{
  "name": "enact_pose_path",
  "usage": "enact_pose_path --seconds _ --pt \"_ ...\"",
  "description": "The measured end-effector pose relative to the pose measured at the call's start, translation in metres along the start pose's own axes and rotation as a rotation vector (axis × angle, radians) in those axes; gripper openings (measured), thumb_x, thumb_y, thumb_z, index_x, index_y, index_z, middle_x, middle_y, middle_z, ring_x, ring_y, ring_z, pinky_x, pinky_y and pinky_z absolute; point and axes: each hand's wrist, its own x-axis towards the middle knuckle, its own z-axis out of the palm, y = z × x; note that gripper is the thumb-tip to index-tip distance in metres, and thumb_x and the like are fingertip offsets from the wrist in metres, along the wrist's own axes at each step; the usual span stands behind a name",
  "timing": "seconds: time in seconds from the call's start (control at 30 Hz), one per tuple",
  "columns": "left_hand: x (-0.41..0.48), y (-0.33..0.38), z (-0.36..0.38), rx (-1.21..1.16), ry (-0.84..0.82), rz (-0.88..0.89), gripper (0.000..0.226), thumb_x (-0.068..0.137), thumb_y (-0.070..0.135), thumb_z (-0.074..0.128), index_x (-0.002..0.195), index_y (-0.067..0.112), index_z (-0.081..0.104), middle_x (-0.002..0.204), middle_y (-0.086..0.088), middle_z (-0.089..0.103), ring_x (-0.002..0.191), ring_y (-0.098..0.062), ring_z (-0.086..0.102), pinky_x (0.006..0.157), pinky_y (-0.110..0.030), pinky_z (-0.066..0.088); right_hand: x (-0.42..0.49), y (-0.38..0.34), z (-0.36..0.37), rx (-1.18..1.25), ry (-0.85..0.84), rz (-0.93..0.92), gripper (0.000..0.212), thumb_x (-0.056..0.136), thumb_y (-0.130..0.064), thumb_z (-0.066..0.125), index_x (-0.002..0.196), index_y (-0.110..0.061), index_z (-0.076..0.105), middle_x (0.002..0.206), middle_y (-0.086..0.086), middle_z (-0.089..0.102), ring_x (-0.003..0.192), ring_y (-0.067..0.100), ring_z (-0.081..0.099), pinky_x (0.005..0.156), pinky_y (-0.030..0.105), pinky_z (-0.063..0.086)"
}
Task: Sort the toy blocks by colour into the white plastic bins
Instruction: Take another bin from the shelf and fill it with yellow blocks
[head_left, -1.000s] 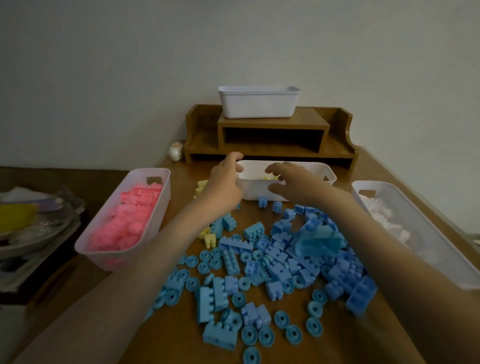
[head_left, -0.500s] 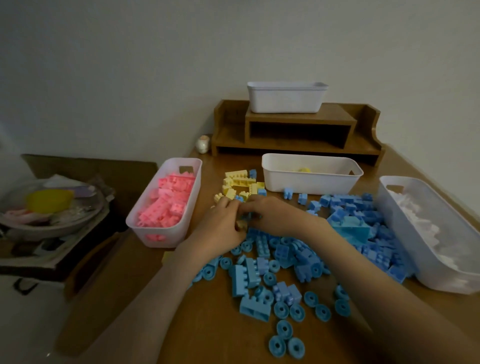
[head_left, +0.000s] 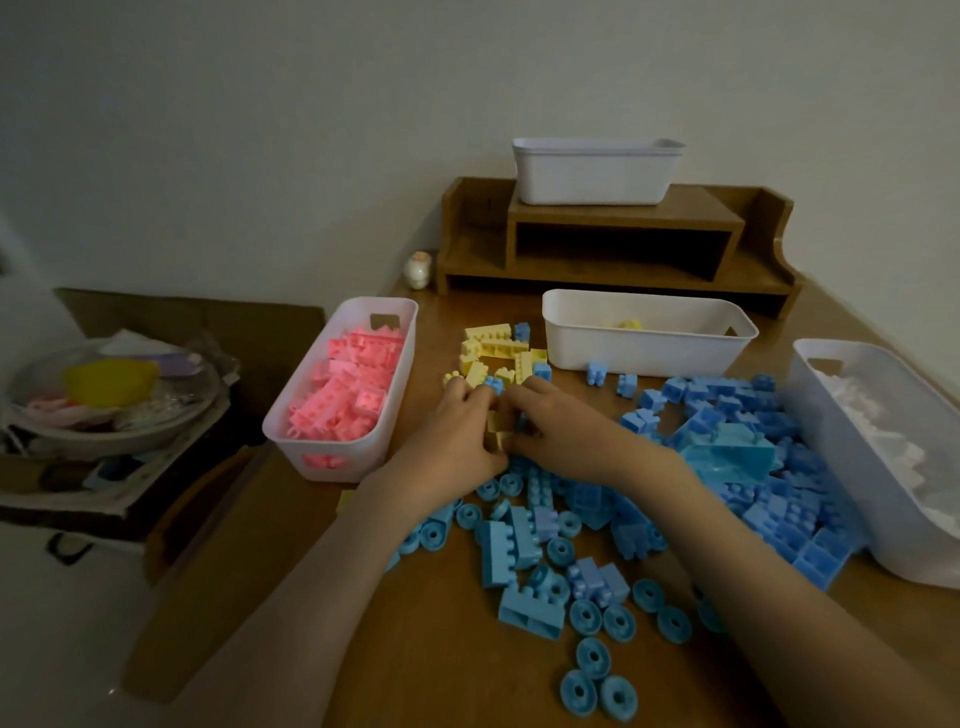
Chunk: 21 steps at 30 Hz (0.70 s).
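Yellow plastic blocks (head_left: 496, 430) were seen pinched between two hands at the middle of the wooden table (head_left: 431, 649). They were held just below a loose heap of yellow pieces (head_left: 493, 348) and left of the middle white bin (head_left: 649, 358), where one yellow piece already lay. The blocks were judged light, rigid and smooth, best taken by their flat sides rather than the studs, several at a time. The left hand (head_left: 452, 441) and the right hand (head_left: 566, 436) were set side by side, fingers (head_left: 530, 400) curled closely about the small yellow pieces; how many were held by each could not be told. Blue blocks (head_left: 727, 441) were spread across the table, and pink blocks (head_left: 353, 384) were gathered in the left bin (head_left: 363, 457).
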Motion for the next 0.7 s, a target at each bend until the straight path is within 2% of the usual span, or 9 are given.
enact_pose_path --seconds 0.1,0.17,0.27,0.4,0.43,0.5,0.57,0.63,0.7 --pt "-0.001 -0.002 -0.003 -0.001 0.015 -0.014 0.046 0.084 0.029 0.067 0.123 0.016 0.046 0.124 -0.002 0.037 0.105 -0.018 0.048 0.084 -0.028 0.042 -0.002 0.003 0.001 0.002 0.032 0.011 0.012 0.091 -0.020 0.058 0.094 -0.013 0.049 0.099 -0.001 0.041 0.089 0.015 0.046 0.080 0.027 0.041" --pt "-0.002 -0.003 -0.004 0.019 0.033 -0.026 0.050 0.084 0.033 0.067 0.127 0.016 0.047 0.128 -0.001 0.041 0.117 -0.018 0.043 0.094 -0.028 0.038 -0.003 0.005 0.001 -0.023 0.064 0.006 0.011 0.092 -0.019 0.055 0.086 -0.016 0.046 0.093 -0.003 0.039 0.083 0.013 0.042 0.070 0.019 0.034" --pt "-0.003 -0.005 -0.006 0.066 0.080 -0.022 0.049 0.085 0.039 0.065 0.127 0.020 0.048 0.129 0.002 0.044 0.120 -0.015 0.036 0.091 -0.024 0.031 -0.005 0.007 0.002 -0.032 0.125 0.010 0.018 0.093 -0.015 0.052 0.080 -0.020 0.040 0.083 -0.008 0.035 0.078 0.010 0.038 0.063 0.013 0.033" --pt "-0.006 -0.009 -0.006 0.172 0.117 -0.076 0.049 0.087 0.047 0.059 0.129 0.024 0.048 0.131 0.003 0.045 0.121 -0.019 0.034 0.095 -0.029 0.030 -0.007 0.011 0.001 0.006 0.150 0.025 0.010 0.092 -0.015 0.055 0.092 -0.019 0.046 0.096 -0.005 0.044 0.084 0.009 0.043 0.060 0.014 0.033" --pt "-0.006 -0.010 -0.006 0.173 0.113 -0.103 0.050 0.087 0.048 0.058 0.129 0.024 0.047 0.131 0.003 0.045 0.122 -0.020 0.034 0.097 -0.032 0.031 -0.007 0.011 0.001 0.022 0.137 0.014 0.010 0.091 -0.016 0.056 0.098 -0.020 0.049 0.100 -0.005 0.047 0.086 0.008 0.044 0.062 0.012 0.035" --pt "-0.005 -0.010 -0.005 0.160 0.108 -0.126 0.048 0.089 0.046 0.057 0.129 0.023 0.048 0.131 0.002 0.046 0.122 -0.021 0.037 0.098 -0.034 0.033 -0.007 0.010 0.002 0.021 0.097 -0.024 0.026 0.093 -0.021 0.056 0.118 -0.020 0.052 0.111 -0.006 0.049 0.091 0.004 0.044 0.072 0.011 0.035" --pt "-0.004 -0.009 -0.004 0.140 0.134 -0.116 0.041 0.090 0.041 0.056 0.126 0.022 0.051 0.127 0.001 0.050 0.116 -0.021 0.043 0.095 -0.034 0.038 -0.007 0.009 0.004 -0.004 0.053 -0.032 0.039 0.094 -0.026 0.053 0.133 -0.021 0.047 0.119 -0.005 0.046 0.100 0.007 0.044 0.083 0.017 0.034" --pt "-0.005 -0.008 -0.005 0.088 0.184 -0.103 0.034 0.091 0.035 0.058 0.121 0.020 0.054 0.119 -0.001 0.057 0.106 -0.020 0.051 0.088 -0.033 0.044 -0.007 0.008 0.006 -0.047 0.024 -0.004 0.046 0.093 -0.027 0.055 0.138 -0.020 0.043 0.124 -0.001 0.043 0.110 0.014 0.044 0.092 0.023 0.037" --pt "-0.005 -0.006 -0.007 0.059 0.207 -0.102 0.031 0.091 0.033 0.059 0.118 0.019 0.054 0.113 -0.001 0.059 0.098 -0.017 0.054 0.080 -0.029 0.044 -0.005 0.007 0.008 -0.077 0.035 0.013 0.044 0.092 -0.025 0.058 0.134 -0.018 0.046 0.116 0.000 0.039 0.108 0.018 0.046 0.094 0.029 0.041"
